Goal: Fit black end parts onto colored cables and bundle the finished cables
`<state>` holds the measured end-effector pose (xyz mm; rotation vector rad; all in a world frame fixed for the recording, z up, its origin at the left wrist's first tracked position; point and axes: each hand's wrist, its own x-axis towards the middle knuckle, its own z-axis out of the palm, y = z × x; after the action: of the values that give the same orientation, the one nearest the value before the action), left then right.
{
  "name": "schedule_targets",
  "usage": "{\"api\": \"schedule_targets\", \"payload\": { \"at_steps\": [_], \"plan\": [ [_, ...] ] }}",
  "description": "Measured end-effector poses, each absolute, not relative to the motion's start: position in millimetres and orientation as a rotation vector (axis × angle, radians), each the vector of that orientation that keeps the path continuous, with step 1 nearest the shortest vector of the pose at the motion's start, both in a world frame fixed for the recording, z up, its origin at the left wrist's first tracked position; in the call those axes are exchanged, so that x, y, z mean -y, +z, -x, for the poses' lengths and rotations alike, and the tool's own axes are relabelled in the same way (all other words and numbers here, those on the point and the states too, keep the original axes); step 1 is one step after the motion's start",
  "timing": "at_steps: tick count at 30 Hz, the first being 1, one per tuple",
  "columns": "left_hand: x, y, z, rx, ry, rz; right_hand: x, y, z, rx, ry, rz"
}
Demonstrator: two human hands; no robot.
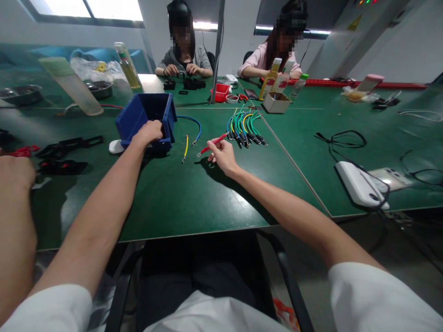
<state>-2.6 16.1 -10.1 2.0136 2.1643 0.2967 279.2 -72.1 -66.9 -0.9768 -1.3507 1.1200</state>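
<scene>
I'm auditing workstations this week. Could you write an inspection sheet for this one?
Surface: green tabletop, diagonal seam right of centre.
Work items: blue bin; red cable, held; yellow cable and blue cable lying apart; bunched multicoloured cables farther back.
Clutter: black parts at left, white device at right.
Hands: left hand reaches into the bin, fingertips hidden, grip unclear; right hand pinches the red cable.
Cables: black cable looped at right; cabling also crosses the white device.
Surroundings: person in grey and person in pink opposite; another person's arm at left.
</scene>
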Motion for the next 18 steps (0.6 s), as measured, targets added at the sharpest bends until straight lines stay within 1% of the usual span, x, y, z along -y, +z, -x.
{"api": "schedule_targets", "payload": {
  "at_steps": [3,5,7,12,14,18],
  "plan": [
    [-16.7,-9.2,1.8,-2.249,0.119,-2.008,71.8,-67.0,-279.1,1.335,1.127,0.97],
    [-14.2,-8.2,-0.3,-2.252,0.151,-2.021,71.8,-67.4,-279.0,1.308,1.15,0.951],
    [-9.0,-5.8,-4.6,-2.281,0.242,-2.043,72.0,-67.8,-278.9,1.293,1.192,0.912],
    [5.8,2.2,-16.4,-2.343,0.64,-2.045,71.7,-66.8,-278.8,1.251,1.351,0.851],
    [8.3,3.2,-17.4,-2.301,0.669,-2.04,71.2,-66.4,-278.8,1.241,1.383,0.861],
    [8.1,1.1,-14.4,-2.248,0.729,-1.983,69.9,-69.3,-279.0,1.312,1.335,0.831]
  ]
}}
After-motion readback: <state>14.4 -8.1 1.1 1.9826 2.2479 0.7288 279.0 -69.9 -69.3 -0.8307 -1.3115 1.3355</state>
